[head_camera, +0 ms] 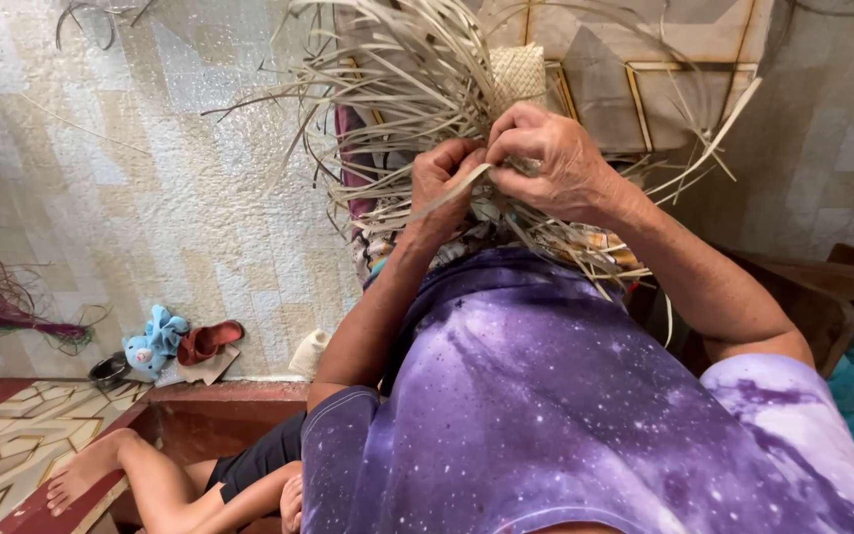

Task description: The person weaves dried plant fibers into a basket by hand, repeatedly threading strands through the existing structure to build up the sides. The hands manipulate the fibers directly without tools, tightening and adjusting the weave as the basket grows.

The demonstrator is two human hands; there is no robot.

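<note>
Pinching pale strips (417, 89) between fingers (506, 148)

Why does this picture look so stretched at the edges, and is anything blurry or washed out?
Head view: a wide lens bends the floor tiles near the edges; light is soft and even, without hard shadows or glare; the left hand, right hand and pale straw strips look sharp; the purple shirt close below is slightly soft.

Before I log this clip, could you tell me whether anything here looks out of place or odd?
Nothing stands out. Both hands, left hand and right hand, pinch pale weaving strips; the loose ends fan out untidily, as unfinished weaving does.
</note>
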